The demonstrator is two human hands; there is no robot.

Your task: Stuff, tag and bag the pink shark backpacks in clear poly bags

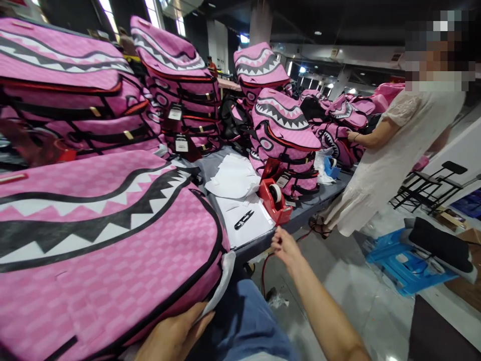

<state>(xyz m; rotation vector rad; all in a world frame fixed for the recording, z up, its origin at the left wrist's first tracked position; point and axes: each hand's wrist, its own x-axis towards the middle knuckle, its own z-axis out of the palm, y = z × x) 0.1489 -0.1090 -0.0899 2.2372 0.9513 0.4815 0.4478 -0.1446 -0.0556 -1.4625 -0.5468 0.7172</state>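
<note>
A large pink backpack [112, 225] with a printed shark mouth lies flat in front of me. At its near right edge, my left hand [178, 328] is closed on a white paper sheet [224, 281] that sticks out along the bag's side. My right hand [286, 249] hovers just past the table edge with its fingers curled together; whether anything is in them is too small to tell. Closest to it stands a red tape dispenser [280, 208] with a white roll. Black thread snips [244, 219] rest on white paper [229, 204] left of the dispenser.
Stacked pink backpacks [176, 80] rise along the back of the grey table [311, 200], with another pile [285, 135] behind the dispenser. A blue tape dispenser [331, 168] sits farther right. A person in a pale dress [398, 145] handles bags there. Blue plastic [409, 260] lies on the floor.
</note>
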